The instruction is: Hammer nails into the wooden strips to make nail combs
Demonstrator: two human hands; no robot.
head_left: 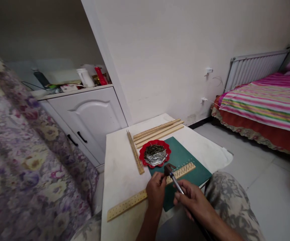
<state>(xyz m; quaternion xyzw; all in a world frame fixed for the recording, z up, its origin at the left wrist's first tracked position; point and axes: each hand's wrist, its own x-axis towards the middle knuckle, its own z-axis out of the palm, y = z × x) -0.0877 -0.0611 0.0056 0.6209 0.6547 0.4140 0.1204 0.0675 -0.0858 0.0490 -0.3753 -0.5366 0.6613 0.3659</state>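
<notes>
- Right hand (192, 198) wraps the silver-shafted, dark-headed hammer (176, 183), probably head-heavy; best gripped along its shaft.
- Left hand (156, 186) bunched at the flat yellow wooden strip (131, 201), likely stiff; grasp unclear.

Soft, rather dim indoor light prevails, its source out of frame. The pale wall (165, 60) and counter (119, 167) read brightest, while the recess (46, 36) above the cabinet (92, 115) sinks into shadow. Silvery nails (157, 157) catch small glints. Wide-angle stretching pulls the curtain (21, 160) and bed (268, 100) outward, and fine detail softens toward the edges.
</notes>
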